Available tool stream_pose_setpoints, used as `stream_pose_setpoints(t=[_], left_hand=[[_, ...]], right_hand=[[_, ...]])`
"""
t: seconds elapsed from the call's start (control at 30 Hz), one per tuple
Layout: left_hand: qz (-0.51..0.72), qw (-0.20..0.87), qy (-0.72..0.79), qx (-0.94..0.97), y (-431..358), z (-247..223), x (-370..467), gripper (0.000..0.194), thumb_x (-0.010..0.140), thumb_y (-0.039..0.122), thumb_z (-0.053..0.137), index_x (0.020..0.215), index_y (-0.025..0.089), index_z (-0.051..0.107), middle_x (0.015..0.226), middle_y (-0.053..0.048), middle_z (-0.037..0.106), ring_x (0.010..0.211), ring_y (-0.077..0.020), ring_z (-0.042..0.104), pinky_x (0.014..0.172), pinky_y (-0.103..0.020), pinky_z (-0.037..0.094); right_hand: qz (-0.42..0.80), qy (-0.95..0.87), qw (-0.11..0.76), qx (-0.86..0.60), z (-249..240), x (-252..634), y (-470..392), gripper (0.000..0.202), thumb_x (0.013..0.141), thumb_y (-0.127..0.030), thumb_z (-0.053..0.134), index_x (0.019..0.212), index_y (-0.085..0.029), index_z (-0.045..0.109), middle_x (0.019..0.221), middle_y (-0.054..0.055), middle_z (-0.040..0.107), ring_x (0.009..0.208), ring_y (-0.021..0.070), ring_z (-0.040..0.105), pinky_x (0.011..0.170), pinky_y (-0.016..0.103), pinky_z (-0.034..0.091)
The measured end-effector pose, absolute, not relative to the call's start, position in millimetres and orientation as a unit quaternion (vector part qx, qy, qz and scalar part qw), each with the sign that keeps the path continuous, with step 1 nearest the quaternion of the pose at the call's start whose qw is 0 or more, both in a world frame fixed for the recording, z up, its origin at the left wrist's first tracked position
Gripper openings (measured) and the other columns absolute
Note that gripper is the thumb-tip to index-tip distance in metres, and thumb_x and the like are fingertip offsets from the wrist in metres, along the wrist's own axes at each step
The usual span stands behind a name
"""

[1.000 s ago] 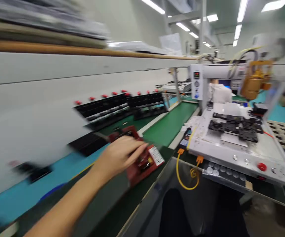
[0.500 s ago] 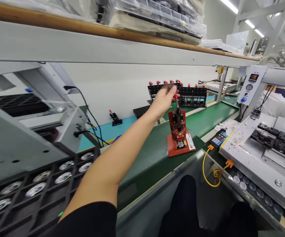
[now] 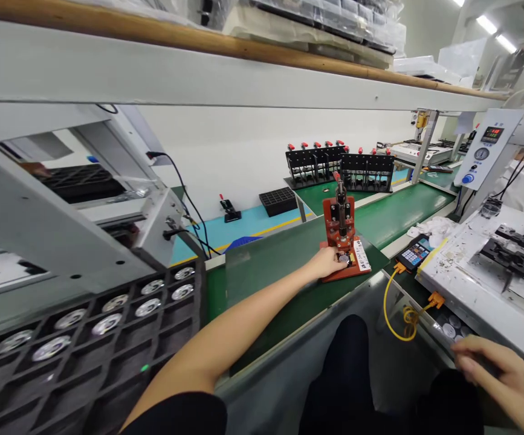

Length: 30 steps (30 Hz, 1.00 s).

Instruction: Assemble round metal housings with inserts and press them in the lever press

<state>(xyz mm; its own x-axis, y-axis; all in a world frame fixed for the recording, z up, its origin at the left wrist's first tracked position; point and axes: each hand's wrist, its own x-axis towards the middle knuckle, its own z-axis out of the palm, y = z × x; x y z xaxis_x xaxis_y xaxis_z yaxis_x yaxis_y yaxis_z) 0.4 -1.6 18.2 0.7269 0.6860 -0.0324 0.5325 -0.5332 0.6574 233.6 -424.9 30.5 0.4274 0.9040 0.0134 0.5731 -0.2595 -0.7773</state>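
A red toggle-clamp press [image 3: 339, 222] stands upright on the green work surface [image 3: 266, 266], its red-tipped lever raised. My left hand [image 3: 326, 263] reaches to the press base, its fingers closed around the edge of a small round silver part [image 3: 344, 258] in the fixture, which looks like a watch case. The fingertips are partly hidden. At the lower right, my right hand [image 3: 500, 371] hovers with thumb and fingers slightly apart and nothing visible between them. It is close to several clear round discs [image 3: 449, 330] along the edge of the white machine.
A black compartment tray [image 3: 162, 338] with several round silver parts lies at left. Black clamp racks [image 3: 365, 172] stand at the back. To the right are a white machine [image 3: 483, 284], a keypad controller [image 3: 413, 252] and a yellow cable [image 3: 386, 308]. A shelf beam [image 3: 243, 81] crosses overhead.
My left hand has let go of the press lever and moved down to the round part in the base. My right hand has come into view at the lower right. The view has shifted slightly.
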Motion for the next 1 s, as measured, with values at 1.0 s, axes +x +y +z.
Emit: stream_pose_setpoints(t=[1.0], left_hand=[[0.144, 0.681, 0.201, 0.689, -158, 92, -55, 0.055, 0.082, 0.048, 0.084, 0.118, 0.016, 0.057, 0.097, -0.006, 0.071, 0.082, -0.0169, 0.071, 0.079, -0.034, 0.058]], right_hand=[[0.441, -0.449, 0.591, -0.504, 59, 120, -277, 0.038, 0.099, -0.053, 0.074, 0.105, -0.017, 0.065, 0.083, 0.003, 0.064, 0.065, 0.0128, 0.060, 0.055, 0.024, 0.053]])
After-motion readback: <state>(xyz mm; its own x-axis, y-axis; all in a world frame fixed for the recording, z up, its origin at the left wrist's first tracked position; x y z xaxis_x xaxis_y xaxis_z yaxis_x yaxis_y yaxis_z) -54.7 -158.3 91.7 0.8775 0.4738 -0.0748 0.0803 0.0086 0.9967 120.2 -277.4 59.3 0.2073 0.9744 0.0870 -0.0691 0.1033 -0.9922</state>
